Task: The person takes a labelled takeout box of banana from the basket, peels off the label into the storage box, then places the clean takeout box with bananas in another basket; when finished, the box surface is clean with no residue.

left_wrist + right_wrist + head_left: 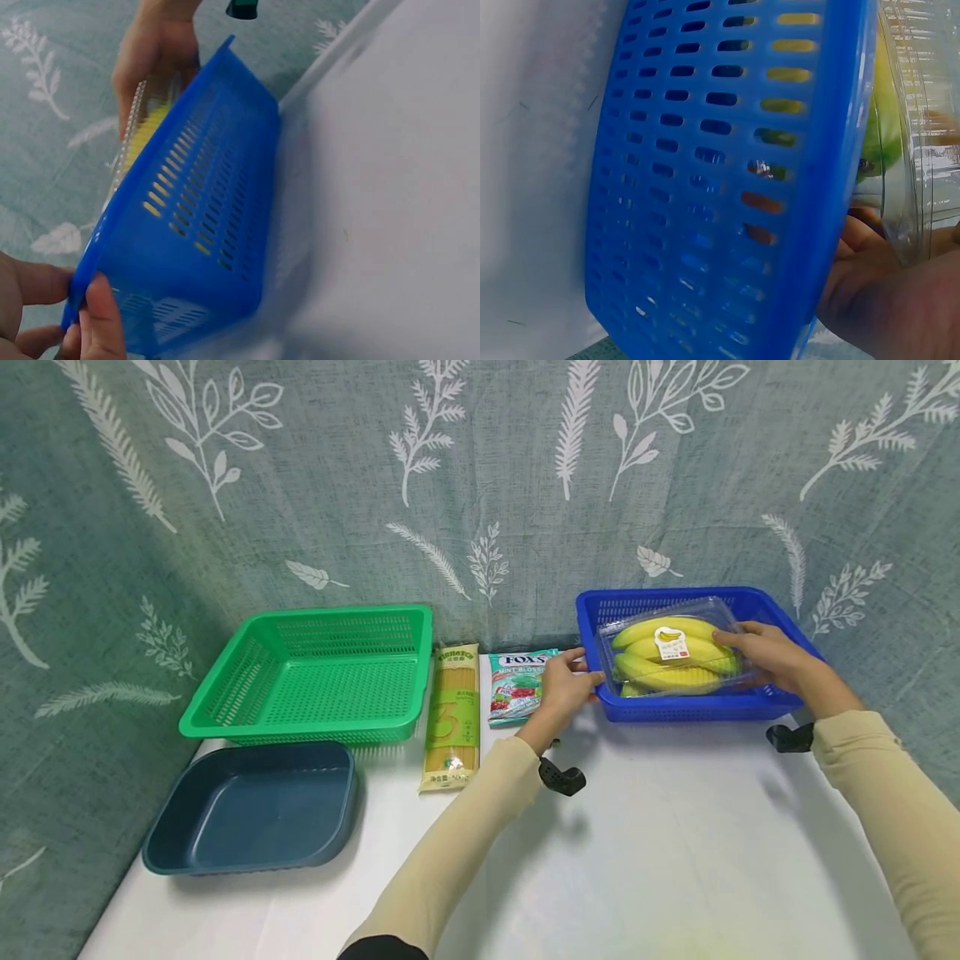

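Observation:
A clear plastic box of bananas [660, 662] with a white label lies tilted in the blue basket [705, 710], partly above its rim. My right hand [776, 658] grips the right end of that box; in the right wrist view its fingers reach under the box beside the basket's rim, some of them hidden. With thumb and fingers, my left hand [564, 687] pinches the basket's left rim, as the left wrist view shows up close. Behind this hand lies a bag of Fox's candy [517, 681], its right part covered.
Left of the candy is a yellow-green pack of spaghetti [452, 718]. A green basket [330, 727] stands further left, and a dark blue tub [330, 852] sits in front of it. A patterned curtain [510, 468] hangs behind the white table [675, 835].

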